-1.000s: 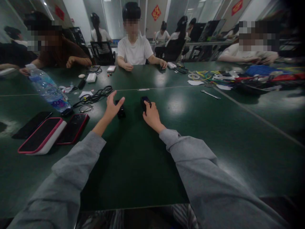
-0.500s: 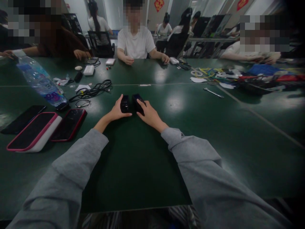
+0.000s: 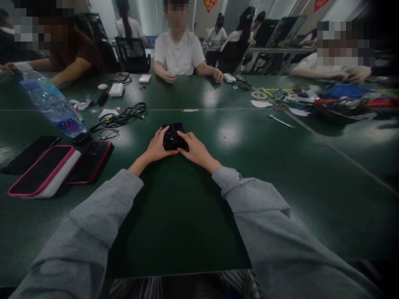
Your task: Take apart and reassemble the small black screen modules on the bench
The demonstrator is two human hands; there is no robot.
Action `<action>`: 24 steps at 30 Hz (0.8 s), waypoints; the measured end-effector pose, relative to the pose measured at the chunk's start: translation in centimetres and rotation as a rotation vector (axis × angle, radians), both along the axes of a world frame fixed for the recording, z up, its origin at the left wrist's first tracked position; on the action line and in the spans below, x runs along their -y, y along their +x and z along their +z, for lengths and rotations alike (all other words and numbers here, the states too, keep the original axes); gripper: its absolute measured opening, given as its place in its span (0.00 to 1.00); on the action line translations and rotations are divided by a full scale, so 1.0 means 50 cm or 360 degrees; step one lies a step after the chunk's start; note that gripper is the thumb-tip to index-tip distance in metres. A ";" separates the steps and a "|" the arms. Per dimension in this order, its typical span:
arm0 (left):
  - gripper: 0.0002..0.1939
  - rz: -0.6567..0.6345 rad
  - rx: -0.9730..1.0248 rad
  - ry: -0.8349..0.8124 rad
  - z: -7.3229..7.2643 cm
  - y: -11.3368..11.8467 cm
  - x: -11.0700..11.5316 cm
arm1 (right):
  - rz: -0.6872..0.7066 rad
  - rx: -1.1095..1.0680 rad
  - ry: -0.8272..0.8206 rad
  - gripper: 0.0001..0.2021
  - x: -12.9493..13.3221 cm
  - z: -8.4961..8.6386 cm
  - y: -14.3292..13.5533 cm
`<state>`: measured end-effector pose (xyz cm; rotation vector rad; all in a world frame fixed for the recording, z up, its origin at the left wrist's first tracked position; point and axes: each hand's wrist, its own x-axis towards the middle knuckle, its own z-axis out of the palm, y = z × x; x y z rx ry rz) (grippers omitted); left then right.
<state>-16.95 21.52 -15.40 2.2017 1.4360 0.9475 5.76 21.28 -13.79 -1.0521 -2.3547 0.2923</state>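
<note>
Two small black box-shaped things stand side by side near the middle of the green table (image 3: 199, 199), seemingly touching. My left hand (image 3: 156, 146) is closed around the left black box (image 3: 169, 139), which has small details on its face that are too dark to make out. The right black box (image 3: 178, 127) sits in the grip of my right hand (image 3: 197, 150), its fingers covering much of it. My two thumbs nearly meet in front of the boxes.
To the left lie phones, one a red-edged phone (image 3: 92, 162), a tilted water bottle (image 3: 52, 101) and black cables (image 3: 124, 116). A wrench (image 3: 281, 121) and a heap of coloured wires (image 3: 280, 95) lie at the right. A person in white (image 3: 179, 52) sits opposite.
The two black boxes have come together; the gap between them has closed. My left hand has moved right. At the far left, a person's arm has shifted.
</note>
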 end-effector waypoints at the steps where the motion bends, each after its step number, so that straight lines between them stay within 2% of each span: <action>1: 0.60 0.0005 -0.0002 -0.0004 0.001 0.001 0.002 | 0.0007 -0.0009 0.0001 0.33 -0.001 -0.001 0.000; 14: 0.57 0.0033 0.0008 0.0009 0.002 0.003 0.010 | -0.0014 -0.0008 0.0000 0.31 0.006 0.005 -0.004; 24: 0.54 0.0026 0.0018 0.0086 0.001 0.006 0.010 | -0.0018 0.0051 0.0081 0.29 0.007 -0.004 -0.002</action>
